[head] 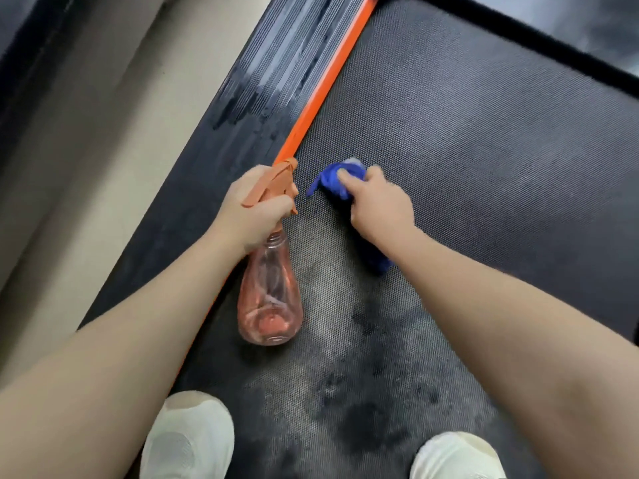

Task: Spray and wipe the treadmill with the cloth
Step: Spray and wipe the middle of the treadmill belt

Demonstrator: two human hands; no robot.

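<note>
Both forearms reached forward: left hand (254, 210) gripped the spray bottle (271, 292), right hand (378, 202) pinched the blue cloth (333, 181) just beside its nozzle, over the treadmill belt (484, 150).

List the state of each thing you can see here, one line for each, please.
spray bottle: held in the air by the left hand, nearly empty.
blue cloth: bunched, gripped by the right hand.
treadmill belt: wet in dark patches near the white shoes.
side rail: streaked with wet.
</note>
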